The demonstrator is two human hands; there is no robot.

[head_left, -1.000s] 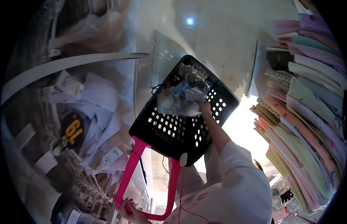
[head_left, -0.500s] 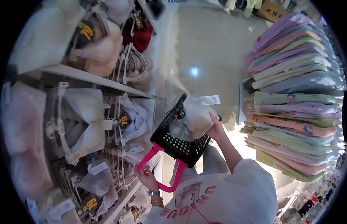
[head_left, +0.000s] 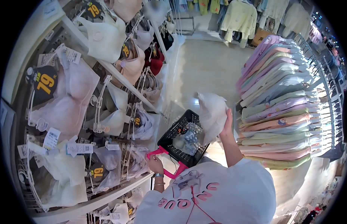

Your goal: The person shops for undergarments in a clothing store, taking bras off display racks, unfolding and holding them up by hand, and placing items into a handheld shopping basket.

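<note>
In the head view, my left hand (head_left: 155, 164) is wrapped round the pink handle (head_left: 176, 174) of a black perforated shopping basket (head_left: 179, 155). The basket hangs in front of my body and is tilted. Inside it lies a clear plastic package with bluish contents (head_left: 192, 138), beside something pale that I cannot make out. My right hand (head_left: 227, 126) grips a white bra (head_left: 213, 114) by its right side, raised above the basket's right edge. The fingers behind the bra are partly hidden.
Shelves of hanging bras (head_left: 65, 97) with black price tags marked 79 (head_left: 45, 84) rise close on my left. A rack of pastel pajamas (head_left: 279, 108) stands on the right. Between them runs a tiled aisle floor (head_left: 207, 71), with more clothes (head_left: 238, 20) at the far end.
The white bra in my right hand has moved up and to the right, uncovering more of the basket's contents. My left hand still holds the handle. The camera view has shifted, showing more shelving.
</note>
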